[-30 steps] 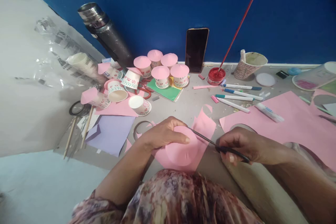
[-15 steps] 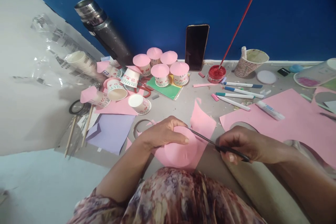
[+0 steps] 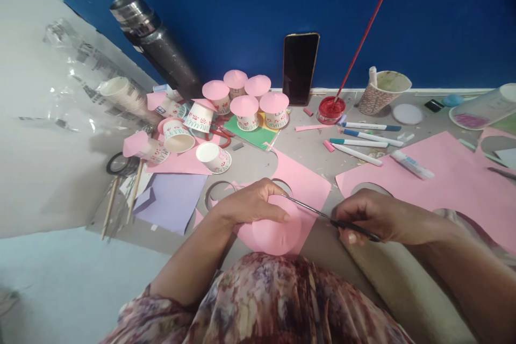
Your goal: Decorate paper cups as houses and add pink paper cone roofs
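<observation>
Pinched between the thumb and fingers of my left hand (image 3: 258,201) is a sheet of pink paper (image 3: 309,176), with a round pink piece (image 3: 278,236) lying over its lower part. My right hand (image 3: 365,217) grips a pair of scissors (image 3: 310,208) by dark handles. Their blades point left and reach the upper edge of the round piece, close to my left fingertips. A curved cut edge shows in the sheet just beyond the blades. Behind my left wrist lies a roll of tape (image 3: 209,197), partly hidden.
Paper cups with pink cone tops (image 3: 244,113) stand at the back, some tipped over. Markers (image 3: 358,143), a glue stick (image 3: 411,164) and a larger pink sheet (image 3: 451,183) lie rightward. A red paint pot (image 3: 331,113) holds a brush. A phone (image 3: 300,67) leans on the wall.
The scissor blades have come closer together along the round piece's edge. The outer part of the pink sheet has swung up and away, exposing a curved gap. Both hands stay nearly in place.
</observation>
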The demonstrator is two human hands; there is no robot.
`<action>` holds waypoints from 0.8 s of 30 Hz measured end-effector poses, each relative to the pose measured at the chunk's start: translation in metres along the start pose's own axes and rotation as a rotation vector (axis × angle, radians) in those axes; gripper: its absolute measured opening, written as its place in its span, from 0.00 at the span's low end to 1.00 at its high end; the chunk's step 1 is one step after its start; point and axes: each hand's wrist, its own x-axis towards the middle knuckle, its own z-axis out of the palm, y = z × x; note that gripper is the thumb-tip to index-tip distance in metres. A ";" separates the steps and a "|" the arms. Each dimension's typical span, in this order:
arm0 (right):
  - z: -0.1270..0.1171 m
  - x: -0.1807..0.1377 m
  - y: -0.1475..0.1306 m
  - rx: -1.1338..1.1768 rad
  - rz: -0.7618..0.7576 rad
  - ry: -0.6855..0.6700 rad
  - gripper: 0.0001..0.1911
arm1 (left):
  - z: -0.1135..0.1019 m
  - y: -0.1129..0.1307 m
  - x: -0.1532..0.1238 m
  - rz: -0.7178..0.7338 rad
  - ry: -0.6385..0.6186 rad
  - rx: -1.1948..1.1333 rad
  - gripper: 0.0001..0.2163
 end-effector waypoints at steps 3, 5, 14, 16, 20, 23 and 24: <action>-0.001 0.003 0.008 0.148 -0.051 0.117 0.25 | 0.004 -0.001 0.000 -0.022 0.092 -0.018 0.15; -0.002 0.006 0.015 0.277 -0.128 0.208 0.30 | 0.009 -0.001 0.002 -0.013 0.234 -0.108 0.14; 0.002 0.029 0.026 0.618 -0.294 0.540 0.29 | 0.033 0.016 0.020 0.228 0.597 -0.634 0.16; 0.000 0.032 0.025 0.667 -0.270 0.644 0.28 | 0.035 0.022 0.024 0.227 0.630 -0.701 0.17; -0.006 0.033 0.026 0.740 -0.287 0.689 0.28 | 0.035 0.029 0.034 0.209 0.632 -0.823 0.20; -0.008 0.032 0.029 0.737 -0.339 0.656 0.29 | 0.034 0.030 0.045 0.239 0.586 -0.872 0.20; -0.008 0.032 0.029 0.722 -0.342 0.649 0.30 | 0.034 0.030 0.048 0.246 0.580 -0.878 0.21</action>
